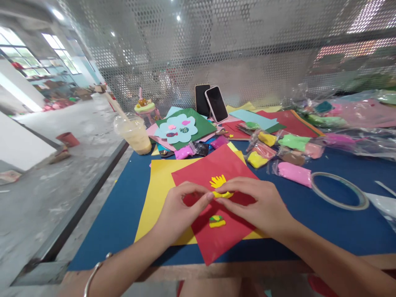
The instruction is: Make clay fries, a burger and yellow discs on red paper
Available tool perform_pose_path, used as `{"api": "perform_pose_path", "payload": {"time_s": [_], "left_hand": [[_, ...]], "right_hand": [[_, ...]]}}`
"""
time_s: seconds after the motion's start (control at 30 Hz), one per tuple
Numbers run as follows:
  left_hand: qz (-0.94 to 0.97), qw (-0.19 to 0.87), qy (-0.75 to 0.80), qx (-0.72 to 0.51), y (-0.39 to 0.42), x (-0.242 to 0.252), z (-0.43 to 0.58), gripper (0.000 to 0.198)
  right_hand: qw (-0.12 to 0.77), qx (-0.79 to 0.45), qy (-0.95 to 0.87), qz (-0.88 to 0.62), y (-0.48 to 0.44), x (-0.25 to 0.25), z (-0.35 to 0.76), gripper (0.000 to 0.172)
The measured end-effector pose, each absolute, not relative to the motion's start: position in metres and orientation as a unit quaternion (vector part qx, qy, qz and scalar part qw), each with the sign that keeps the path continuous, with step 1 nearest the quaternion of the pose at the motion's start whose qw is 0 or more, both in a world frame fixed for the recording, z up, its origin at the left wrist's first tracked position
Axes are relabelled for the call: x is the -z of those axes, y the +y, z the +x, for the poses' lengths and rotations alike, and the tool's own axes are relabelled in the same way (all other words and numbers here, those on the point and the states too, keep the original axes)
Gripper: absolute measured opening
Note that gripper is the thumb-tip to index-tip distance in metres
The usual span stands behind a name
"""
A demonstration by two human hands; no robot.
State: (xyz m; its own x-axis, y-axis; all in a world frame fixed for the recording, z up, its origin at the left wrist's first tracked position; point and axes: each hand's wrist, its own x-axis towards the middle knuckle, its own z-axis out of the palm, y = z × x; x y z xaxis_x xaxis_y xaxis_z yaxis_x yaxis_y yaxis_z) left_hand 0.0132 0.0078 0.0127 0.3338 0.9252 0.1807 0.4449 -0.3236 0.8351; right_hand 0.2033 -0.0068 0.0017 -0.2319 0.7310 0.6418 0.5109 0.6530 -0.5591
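Over a red sheet of paper (pixel 198 169), my left hand (pixel 182 202) and my right hand (pixel 260 202) come together fingertip to fingertip. A strip of yellow clay (pixel 224 195) shows between the thumb and forefinger of my right hand. My left thumb and forefinger are pinched at its left end; what lies between them is hidden. Just beyond the fingers is a fan of thin yellow clay sticks (pixel 218 180), like French fries. Nearer to me on the red sheet lies a small clay burger (pixel 217 221) in yellow, green and brown.
Under the red sheet is yellow paper (pixel 157 181) on a blue tabletop (pixel 111 210). Bagged clay (pixel 293 173) and a tape roll (pixel 340 206) lie right. A drink cup (pixel 136 136) stands left; phones (pixel 216 103) lean behind, beside a cloud-shaped paper (pixel 176 128).
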Motion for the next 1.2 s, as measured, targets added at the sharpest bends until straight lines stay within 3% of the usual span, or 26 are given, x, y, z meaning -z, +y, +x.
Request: {"api": "perform_pose_path", "payload": {"time_s": [0.13, 0.3, 0.93, 1.2], "left_hand": [[0.814, 0.256, 0.439, -0.282, 0.013, -0.012, 0.003, 0.011], [0.835, 0.25, 0.418, -0.255, 0.016, -0.01, -0.003, 0.009], [0.842, 0.276, 0.418, -0.201, 0.01, -0.004, 0.003, 0.009], [0.86, 0.249, 0.41, -0.174, 0.008, -0.006, 0.003, 0.012]], "right_hand": [[0.364, -0.247, -0.784, -0.439, -0.004, 0.001, 0.208, 0.003], [0.309, -0.329, -0.772, -0.447, 0.0, 0.007, 0.208, 0.005], [0.278, -0.262, -0.831, -0.404, -0.001, 0.012, 0.214, 0.016], [0.235, -0.293, -0.822, -0.428, -0.012, 0.008, 0.217, 0.04]]}}
